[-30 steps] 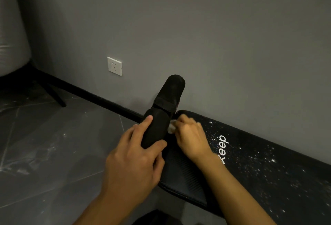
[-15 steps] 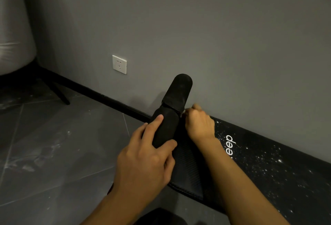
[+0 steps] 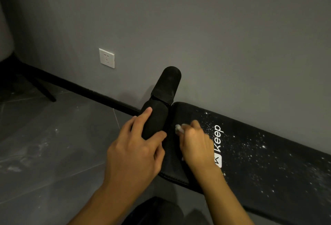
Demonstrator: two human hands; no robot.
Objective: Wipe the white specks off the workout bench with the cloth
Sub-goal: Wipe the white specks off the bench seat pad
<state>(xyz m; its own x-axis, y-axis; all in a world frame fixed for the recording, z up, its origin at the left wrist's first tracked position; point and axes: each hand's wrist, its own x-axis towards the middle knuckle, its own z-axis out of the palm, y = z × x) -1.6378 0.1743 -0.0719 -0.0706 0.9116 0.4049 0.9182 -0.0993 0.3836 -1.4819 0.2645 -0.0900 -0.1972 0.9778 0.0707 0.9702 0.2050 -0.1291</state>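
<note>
Grips the lower black foam roller (image 3: 155,122) at the end of the workout bench (image 3: 268,180) with the left hand (image 3: 132,153), with the forefinger laid straight along the top of the padding and the thumb hooked round the near side. Pinches a small pale cloth (image 3: 179,129) in the curled fingers of the right hand (image 3: 195,146) and presses it onto the black pad just right of that roller, left of the white "Keep" logo (image 3: 218,138). Shows only a crumpled tip of cloth past the fingertips, with the rest hidden inside the fist. Leaves the white specks (image 3: 250,149) scattered thickly over the pad from the logo to the right edge of view, and far fewer around the cloth itself. Carries a second foam roller (image 3: 168,83) above the gripped one, tilted up toward the grey wall (image 3: 215,36). Stands close along that wall, above a black skirting board (image 3: 80,88), with a white wall socket (image 3: 107,58) up to the left. Rests on a grey tiled floor (image 3: 53,144) marked with pale dusty smears.
</note>
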